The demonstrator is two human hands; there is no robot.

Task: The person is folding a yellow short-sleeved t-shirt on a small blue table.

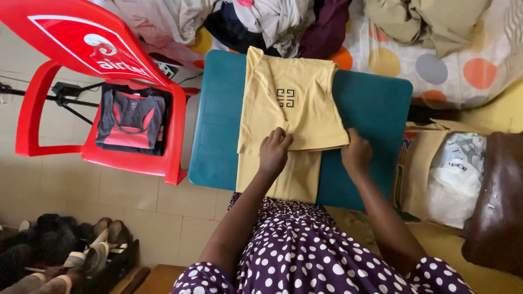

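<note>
A pale yellow t-shirt (289, 103) with a small dark square emblem lies partly folded on a teal table (218, 130). My left hand (274, 152) presses down on the shirt's folded lower edge near its middle, fingers curled on the cloth. My right hand (356, 153) grips the right corner of that same fold at the shirt's side. A narrower strip of the shirt hangs toward me below the fold.
A red plastic chair (136, 158) at the left carries a folded grey and red top (131, 120). A heap of clothes (261, 22) lies on a spotted sheet (436, 65) beyond the table. A cardboard box (419, 169) with plastic bags stands at the right. Shoes (65, 250) line the lower left floor.
</note>
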